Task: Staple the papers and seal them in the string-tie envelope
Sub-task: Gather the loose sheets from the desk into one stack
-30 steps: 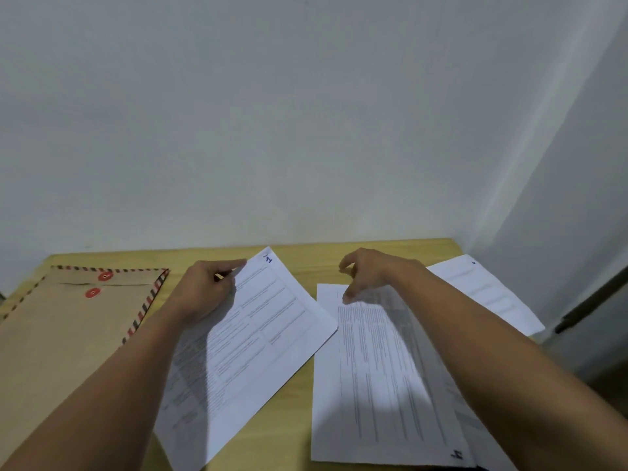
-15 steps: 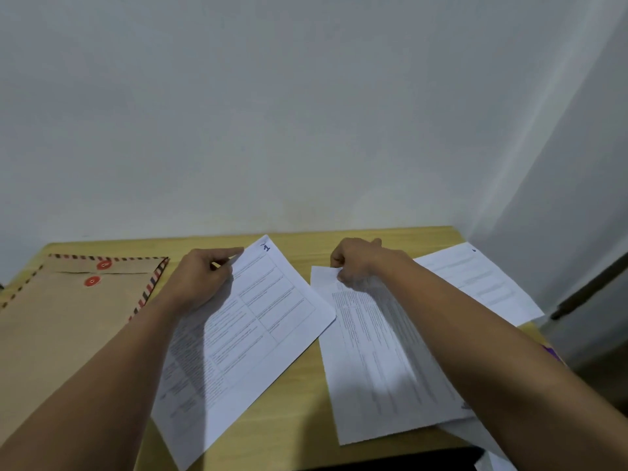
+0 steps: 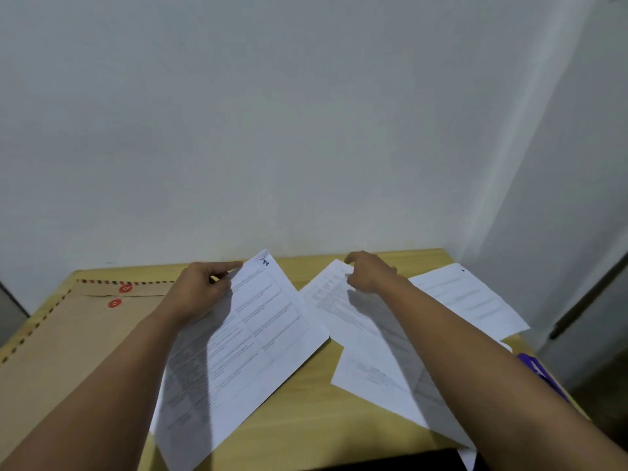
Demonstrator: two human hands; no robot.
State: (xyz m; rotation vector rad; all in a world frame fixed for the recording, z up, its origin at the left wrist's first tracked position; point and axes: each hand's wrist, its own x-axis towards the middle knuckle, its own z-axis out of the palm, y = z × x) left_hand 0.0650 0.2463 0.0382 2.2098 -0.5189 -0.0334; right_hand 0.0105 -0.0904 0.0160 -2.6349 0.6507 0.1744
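Head view: a person is gathering loose printed sheets on a wooden table (image 3: 299, 409) set against a pale wall. The left hand (image 3: 197, 288), at about ten o'clock from the table's middle, is pinching the far edge of a sheet marked "1" (image 3: 258, 338) between thumb and fingers. The right hand (image 3: 368, 271), near one o'clock, is closing its fingertips on the far corner of a second sheet (image 3: 370, 348). A third sheet (image 3: 472, 297) is lying flat at two o'clock, untouched. The brown string-tie envelope (image 3: 68, 338) with red discs is lying flat at nine o'clock, its flap still down. A purple object (image 3: 540, 372) is showing at three o'clock; whether it is the stapler cannot be told.

The sheets are looking light, thin and floppy, likely to slide on the smooth top, so edges or corners are the sensible places to grip.

Compared with half a second ago, the second sheet is swinging further clockwise under the right hand, while the sheet marked "1" is staying put.
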